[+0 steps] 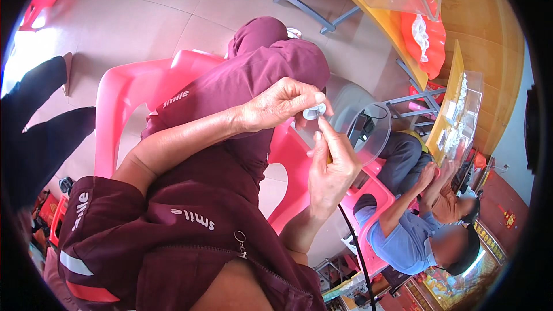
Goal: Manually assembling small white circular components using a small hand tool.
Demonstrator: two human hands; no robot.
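Note:
My left hand pinches a small pale grey-white round piece between thumb and fingers, over my lap. Just below it my right hand is partly closed, its index fingertip reaching up to the piece's lower edge. A sliver of yellow shows between the right thumb and fingers; what it belongs to is hidden. Beyond both hands stands a clear round plastic tub with something black in or behind it. My legs, in maroon trousers, are under the left forearm.
A pink plastic chair is by my legs. At the right, a wooden table bears clear trays of white pieces and a red bag. Two people sit there, one in a blue shirt. Dark-trousered legs stand at left.

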